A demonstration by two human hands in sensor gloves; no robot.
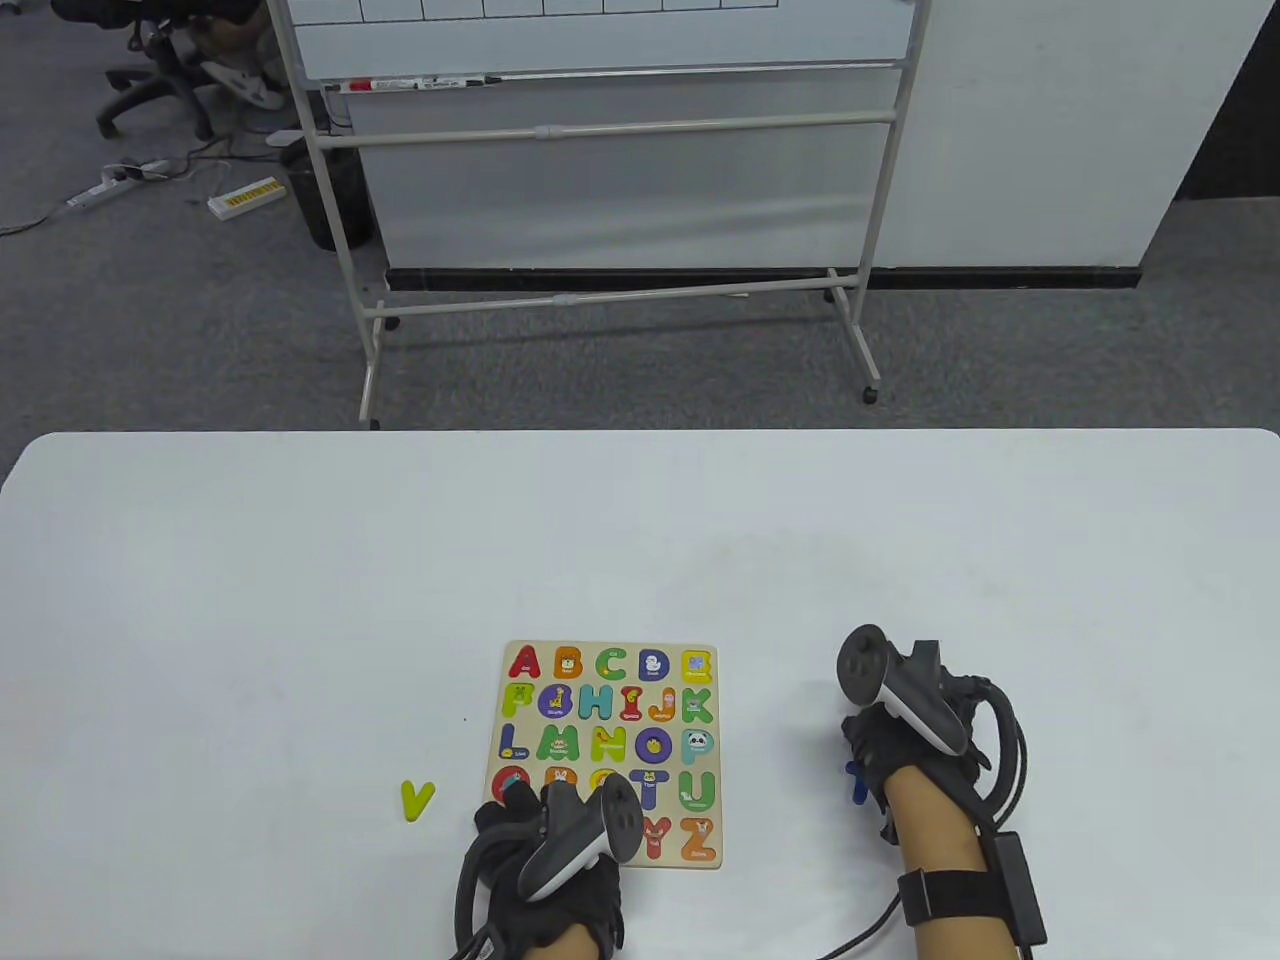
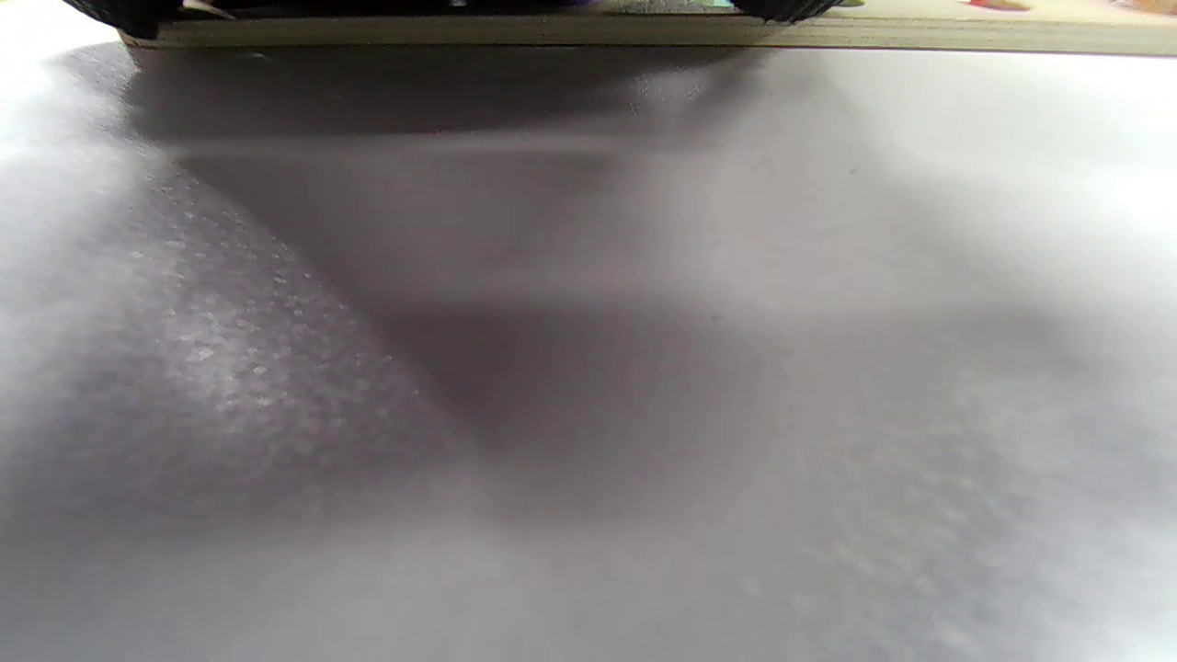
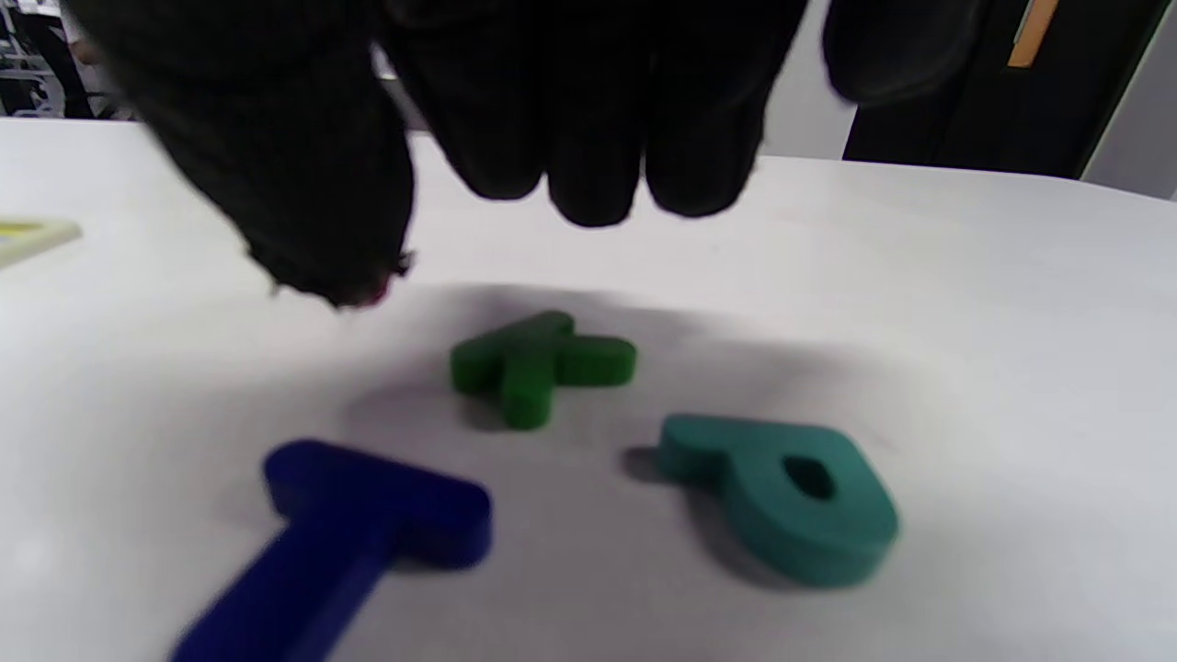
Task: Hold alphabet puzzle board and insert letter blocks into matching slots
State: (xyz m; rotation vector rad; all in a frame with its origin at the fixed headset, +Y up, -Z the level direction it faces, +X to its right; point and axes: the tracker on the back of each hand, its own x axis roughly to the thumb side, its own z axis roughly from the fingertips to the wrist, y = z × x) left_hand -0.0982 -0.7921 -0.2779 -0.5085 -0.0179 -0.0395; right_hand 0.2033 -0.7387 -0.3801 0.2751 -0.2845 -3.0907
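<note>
The alphabet puzzle board [image 1: 700, 655] lies flat at the table's near middle, most slots filled with coloured letters. My left hand [image 1: 545, 850] rests on its near left corner, fingers lying on the board; the left wrist view shows only the board's edge [image 2: 644, 32] with dark fingertips [image 2: 782, 7] on top. My right hand [image 1: 895, 725] hovers right of the board, empty. In the right wrist view its fingers [image 3: 598, 184] hang above a green K [image 3: 538, 366], a teal P [image 3: 791, 492] and a blue T [image 3: 368, 533] on the table.
A yellow-green V [image 1: 416, 800] lies on the table left of the board. A bit of the blue T [image 1: 858, 782] shows beside my right wrist. A corner of the board [image 3: 28, 239] shows at the left of the right wrist view. A whiteboard stand [image 1: 610, 300] is beyond the table.
</note>
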